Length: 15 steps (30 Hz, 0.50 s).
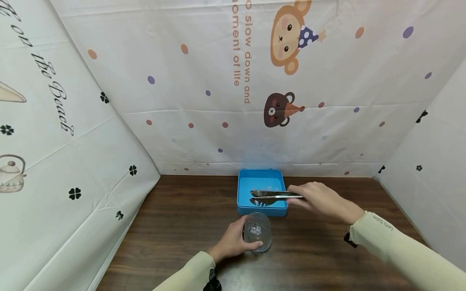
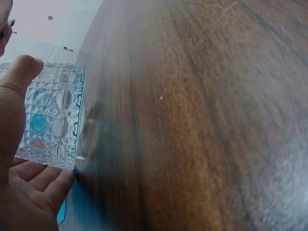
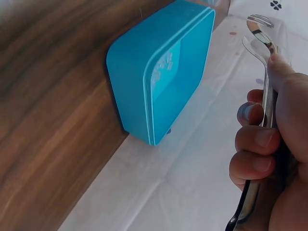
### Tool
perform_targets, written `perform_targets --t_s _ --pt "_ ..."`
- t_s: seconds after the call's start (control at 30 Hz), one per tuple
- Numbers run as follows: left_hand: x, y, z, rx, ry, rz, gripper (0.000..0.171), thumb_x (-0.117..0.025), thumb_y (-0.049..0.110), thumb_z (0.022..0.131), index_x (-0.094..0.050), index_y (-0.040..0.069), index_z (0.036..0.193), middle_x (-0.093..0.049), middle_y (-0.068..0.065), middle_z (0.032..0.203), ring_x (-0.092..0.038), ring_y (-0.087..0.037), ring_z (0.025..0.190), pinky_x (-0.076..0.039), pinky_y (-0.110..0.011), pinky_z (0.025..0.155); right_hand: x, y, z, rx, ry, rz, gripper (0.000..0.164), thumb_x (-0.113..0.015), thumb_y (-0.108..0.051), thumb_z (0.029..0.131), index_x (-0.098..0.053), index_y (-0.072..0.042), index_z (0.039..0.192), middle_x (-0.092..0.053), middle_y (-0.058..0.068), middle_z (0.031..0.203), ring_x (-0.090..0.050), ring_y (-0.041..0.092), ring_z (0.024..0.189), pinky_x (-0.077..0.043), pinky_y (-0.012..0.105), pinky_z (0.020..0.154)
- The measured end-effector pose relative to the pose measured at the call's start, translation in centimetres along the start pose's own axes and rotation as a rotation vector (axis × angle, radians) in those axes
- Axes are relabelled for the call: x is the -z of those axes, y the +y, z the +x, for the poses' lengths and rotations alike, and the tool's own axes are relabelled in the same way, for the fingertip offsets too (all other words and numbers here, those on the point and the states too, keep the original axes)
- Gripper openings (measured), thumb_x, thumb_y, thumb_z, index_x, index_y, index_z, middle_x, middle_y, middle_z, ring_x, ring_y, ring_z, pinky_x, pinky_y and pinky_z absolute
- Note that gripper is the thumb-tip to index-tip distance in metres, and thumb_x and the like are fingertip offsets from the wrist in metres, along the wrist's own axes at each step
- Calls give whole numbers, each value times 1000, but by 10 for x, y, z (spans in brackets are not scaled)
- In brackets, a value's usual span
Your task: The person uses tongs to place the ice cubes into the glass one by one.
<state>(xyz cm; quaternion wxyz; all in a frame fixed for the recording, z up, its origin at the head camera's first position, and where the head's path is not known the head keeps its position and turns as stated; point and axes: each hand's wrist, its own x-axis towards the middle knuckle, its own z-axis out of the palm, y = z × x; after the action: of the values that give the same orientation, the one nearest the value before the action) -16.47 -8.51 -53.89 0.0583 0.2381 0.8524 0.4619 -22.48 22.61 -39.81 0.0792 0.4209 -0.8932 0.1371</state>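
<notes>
Left hand (image 1: pixel 233 239) around glass (image 1: pixel 257 232), tongs (image 1: pixel 276 193) over blue box (image 1: pixel 262 179)

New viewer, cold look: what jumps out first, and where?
Probably the bright blue, square, plastic-looking box, vivid at the far edge of the dark brown wood-grain table. Next, the shiny silver metal tongs above it in the right grip, and the clear patterned glass cup nearer the camera in the left grip. Behind, sideways cartoon animal heads stand out on the white backdrop.

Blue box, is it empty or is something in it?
Not empty: the right wrist view shows small clear pieces inside the blue box.
</notes>
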Motion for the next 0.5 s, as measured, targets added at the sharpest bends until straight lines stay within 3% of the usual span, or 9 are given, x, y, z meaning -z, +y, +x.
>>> perform_targets --t_s 0.2,0.27,0.43,0.5 --pt "0 0 1 10 8 12 78 -82 49 85 -47 18 148 -63 3 130 -61 -6 110 -54 -31 91 7 10 16 -39 -46 9 18 -68 -36 101 -57 -23 93 -35 -15 58 -35 -1 47 -32 22 48" --pt "-1 0 1 3 14 13 78 -82 49 85 -47 18 148 -63 2 130 -62 -7 109 -55 -31 90 8 13 22 -48 -59 5 19 -66 -37 101 -63 -19 99 -38 -15 58 -38 -1 47 -36 22 49" --pt "-3 0 1 -4 21 5 78 -83 47 84 -48 16 146 -64 0 128 -63 -8 107 -55 -31 88 8 23 36 -55 -69 -22 42 -65 -39 102 -68 -5 126 -46 -15 59 -46 -4 49 -53 27 59" --pt "-3 1 1 -1 20 3 77 -83 46 84 -48 16 146 -64 0 128 -63 -8 106 -55 -30 87 7 26 41 -53 -71 -27 41 -65 -38 102 -67 -4 126 -46 -14 59 -45 -3 47 -52 28 59"
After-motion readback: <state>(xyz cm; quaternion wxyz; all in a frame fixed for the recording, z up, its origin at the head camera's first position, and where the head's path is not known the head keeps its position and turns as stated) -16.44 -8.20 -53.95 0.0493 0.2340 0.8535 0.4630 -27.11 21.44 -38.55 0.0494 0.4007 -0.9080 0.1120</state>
